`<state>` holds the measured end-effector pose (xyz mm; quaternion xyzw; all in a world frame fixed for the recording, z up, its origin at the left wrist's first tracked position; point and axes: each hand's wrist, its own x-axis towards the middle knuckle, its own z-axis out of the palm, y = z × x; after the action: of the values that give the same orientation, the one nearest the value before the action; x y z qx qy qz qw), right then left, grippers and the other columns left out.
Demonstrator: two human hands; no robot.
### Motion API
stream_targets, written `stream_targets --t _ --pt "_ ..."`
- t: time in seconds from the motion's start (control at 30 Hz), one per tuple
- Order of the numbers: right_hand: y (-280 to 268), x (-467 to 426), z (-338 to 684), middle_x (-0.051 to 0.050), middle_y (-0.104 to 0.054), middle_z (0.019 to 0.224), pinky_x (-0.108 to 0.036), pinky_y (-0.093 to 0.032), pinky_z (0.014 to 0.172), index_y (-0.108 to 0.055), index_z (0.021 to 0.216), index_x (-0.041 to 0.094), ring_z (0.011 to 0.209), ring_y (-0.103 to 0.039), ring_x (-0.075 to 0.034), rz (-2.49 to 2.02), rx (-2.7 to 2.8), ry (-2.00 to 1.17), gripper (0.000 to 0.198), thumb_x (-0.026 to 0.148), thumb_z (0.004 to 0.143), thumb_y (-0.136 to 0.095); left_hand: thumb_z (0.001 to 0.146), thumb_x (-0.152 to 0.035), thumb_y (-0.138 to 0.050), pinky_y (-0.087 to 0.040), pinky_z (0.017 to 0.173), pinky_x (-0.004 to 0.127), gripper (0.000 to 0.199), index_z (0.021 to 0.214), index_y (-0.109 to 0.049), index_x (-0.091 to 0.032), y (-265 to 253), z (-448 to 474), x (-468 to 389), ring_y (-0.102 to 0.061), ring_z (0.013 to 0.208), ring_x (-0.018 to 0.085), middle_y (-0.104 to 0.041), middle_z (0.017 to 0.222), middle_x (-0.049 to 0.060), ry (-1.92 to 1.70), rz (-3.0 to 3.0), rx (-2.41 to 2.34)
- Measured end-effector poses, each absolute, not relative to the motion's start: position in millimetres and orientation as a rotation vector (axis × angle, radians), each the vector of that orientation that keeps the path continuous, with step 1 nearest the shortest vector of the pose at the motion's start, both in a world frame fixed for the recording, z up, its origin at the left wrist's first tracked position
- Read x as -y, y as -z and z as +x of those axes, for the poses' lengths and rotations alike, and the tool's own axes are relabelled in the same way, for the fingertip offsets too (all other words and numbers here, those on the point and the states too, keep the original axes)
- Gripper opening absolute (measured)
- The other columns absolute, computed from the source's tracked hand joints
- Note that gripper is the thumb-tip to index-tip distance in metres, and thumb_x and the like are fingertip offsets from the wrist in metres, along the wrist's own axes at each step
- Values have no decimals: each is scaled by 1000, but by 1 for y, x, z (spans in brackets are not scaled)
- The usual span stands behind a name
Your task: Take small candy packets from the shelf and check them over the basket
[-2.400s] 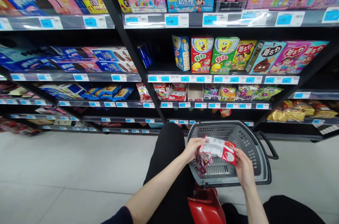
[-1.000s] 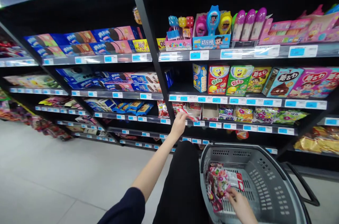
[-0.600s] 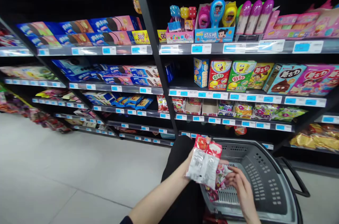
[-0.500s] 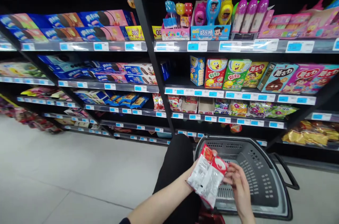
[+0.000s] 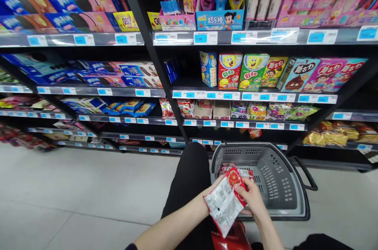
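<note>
Over the near side of a grey shopping basket (image 5: 291, 199), both my hands hold a red-and-silver snack packet (image 5: 224, 202) with red fruit pictured at its top. My left hand (image 5: 217, 182) supports it from behind, its fingers mostly hidden by the packet. On the right edge, my right hand (image 5: 251, 197) grips with the thumb across the front. More red packets (image 5: 228, 167) lie inside the basket behind my hands. Below the held packet, a shiny red package (image 5: 232, 238) shows at the bottom edge.
Shelves (image 5: 254, 96) of boxed and bagged sweets stand ahead, with blue biscuit boxes (image 5: 79, 21) on the left. My black-clad knee (image 5: 191, 171) rises left of the basket. The basket handle (image 5: 305, 173) sticks out to the right. Pale floor (image 5: 97, 187) spreads at left.
My right hand has moved from beside the packets to a grip on one packet's edge. Two packets showed side by side before; now one does. Red packets now show in the basket.
</note>
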<state>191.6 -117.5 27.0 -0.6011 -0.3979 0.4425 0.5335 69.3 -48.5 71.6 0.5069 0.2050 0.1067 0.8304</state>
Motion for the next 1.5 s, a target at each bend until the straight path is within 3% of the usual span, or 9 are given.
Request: stream_targets --t 0.17,0.3,0.43,0.8,1.0,1.1,1.23,1.33,1.5 --pt "-3 117 209 0 -61 57 -24 -41 45 -63 76 16 48 -52 -15 -1479 587 -873 33 47 64 -62 72 -60 -40 -30 84 62 62 110 -52 -12 -67 68 26 -46 109 39 -56 113 18 -70 510 -231" --pt "7 119 223 -3 -65 65 -26 -45 51 -63 81 16 55 -57 -17 -1446 554 -855 33 45 65 -63 66 -33 -64 -41 79 51 44 103 -54 -9 -54 69 23 -58 92 33 -62 100 18 -351 566 -497" --pt "7 121 225 -4 -67 69 -26 -45 53 -63 82 16 57 -59 -19 -1471 558 -844 35 46 64 -62 60 -15 -69 -48 72 39 36 94 -57 -8 -45 77 24 -63 76 25 -65 90 15 -550 655 -662" --pt "16 123 233 -2 -66 62 -27 -45 54 -65 77 15 56 -57 -18 -1473 479 -819 36 48 64 -61 77 -28 -55 -51 61 35 30 94 -58 -4 -44 81 25 -63 63 22 -66 76 15 -497 577 -748" --pt "8 126 235 0 -63 59 -24 -41 49 -64 71 16 53 -54 -16 -1431 458 -836 32 48 64 -62 78 -58 -37 -45 73 49 61 112 -50 -9 -46 73 14 -59 91 31 -61 100 20 -223 444 -451" --pt "0 128 233 -1 -64 62 -24 -42 52 -64 76 17 57 -54 -17 -1402 551 -867 31 47 67 -61 78 -60 -31 -37 78 58 64 118 -48 -12 -53 69 12 -52 102 36 -56 112 20 -6 408 -253" --pt "-5 129 230 -4 -65 68 -27 -43 61 -66 76 17 65 -56 -19 -1358 642 -881 32 47 66 -61 77 -52 -38 -38 77 55 56 116 -51 -14 -52 66 19 -54 98 36 -56 112 19 311 425 -248" --pt "-8 130 231 -3 -62 66 -29 -43 65 -66 63 18 67 -54 -18 -1290 675 -889 27 45 64 -65 73 -45 -50 -44 67 44 47 106 -58 -12 -40 62 22 -61 75 27 -61 103 18 451 473 -321" --pt "-22 135 240 -3 -59 89 -28 -43 69 -70 64 24 86 -53 -20 -1158 618 -904 12 26 52 -74 54 -16 -72 -47 68 28 33 86 -65 -10 -33 63 19 -61 66 16 -67 81 10 80 649 -458"
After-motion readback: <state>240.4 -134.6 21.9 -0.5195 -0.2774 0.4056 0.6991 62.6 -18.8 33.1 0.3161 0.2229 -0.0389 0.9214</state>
